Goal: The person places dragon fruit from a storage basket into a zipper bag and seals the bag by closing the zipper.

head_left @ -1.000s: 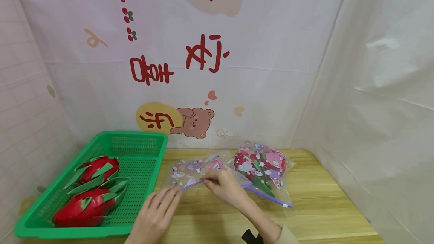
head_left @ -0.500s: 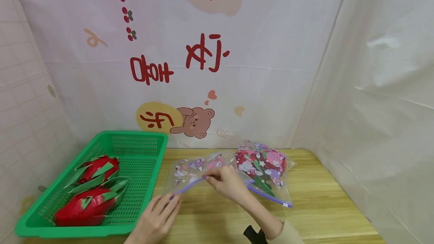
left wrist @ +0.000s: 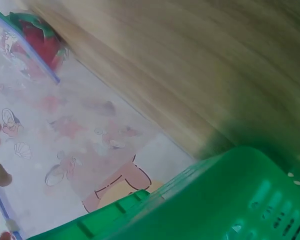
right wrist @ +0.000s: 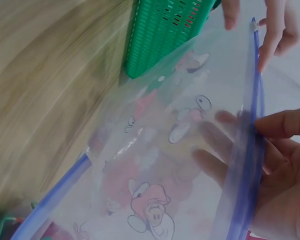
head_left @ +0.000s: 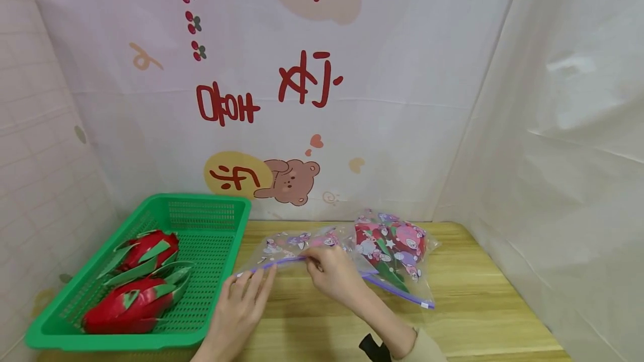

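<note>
Held bag shifted; basket contains fruit

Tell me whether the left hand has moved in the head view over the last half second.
Yes. Judged against the green basket, the left hand has moved forward, toward the patterned backdrop.

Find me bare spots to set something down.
Largest: wooden table right of the filled zip bag, toward the side sheet. A smaller patch: between left hand and right hand, this side of the held zip bag. Right of two dragon fruits, the green basket has bare floor. Crowded: back middle, where bags meet, and the basket's left half.
</note>
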Motion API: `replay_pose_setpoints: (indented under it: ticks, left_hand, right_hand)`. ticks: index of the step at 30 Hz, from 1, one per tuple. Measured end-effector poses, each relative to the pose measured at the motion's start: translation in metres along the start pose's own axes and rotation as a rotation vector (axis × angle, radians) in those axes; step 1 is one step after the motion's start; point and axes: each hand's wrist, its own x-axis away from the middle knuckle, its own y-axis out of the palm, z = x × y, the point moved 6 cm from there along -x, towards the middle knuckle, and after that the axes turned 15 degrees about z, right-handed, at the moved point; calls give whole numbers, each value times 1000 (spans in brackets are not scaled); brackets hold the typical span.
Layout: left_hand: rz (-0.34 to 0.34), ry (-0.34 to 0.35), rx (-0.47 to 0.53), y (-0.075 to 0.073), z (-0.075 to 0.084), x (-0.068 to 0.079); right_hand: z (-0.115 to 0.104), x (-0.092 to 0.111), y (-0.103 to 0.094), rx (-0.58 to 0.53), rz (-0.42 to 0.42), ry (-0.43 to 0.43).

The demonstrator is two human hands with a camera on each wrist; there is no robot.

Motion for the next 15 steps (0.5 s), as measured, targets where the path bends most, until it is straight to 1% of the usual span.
replay_pose_setpoints:
  ticks: [2,4,6,7,10,11,13,15]
  left_hand:
    - [-2,-22,-21,1,-1,-1]
    - [3,-33,-33,2,-2,-2]
    - [16,-28,-11,1,-1,-1]
    - [38,-20,5,0,0,-1]
    - [87,25,42,-3,4,2]
    - [94,36,50,-3,6,4]
    - [89,54,50,-3,9,5]
    - [61,69,39,-1,12,6]
  right_hand:
    - [1,0,2,-1,-48,26]
    - [1,1,4,1,-78,27]
    - [0,1,5,1,-94,28]
    - [0,1,5,2,-92,29]
    - [0,2,5,10,-52,11]
    - [-1,2,4,18,-30,-7]
    - [-3,2,2,35,28,-70]
    - [-6,4,1,77,92,-175]
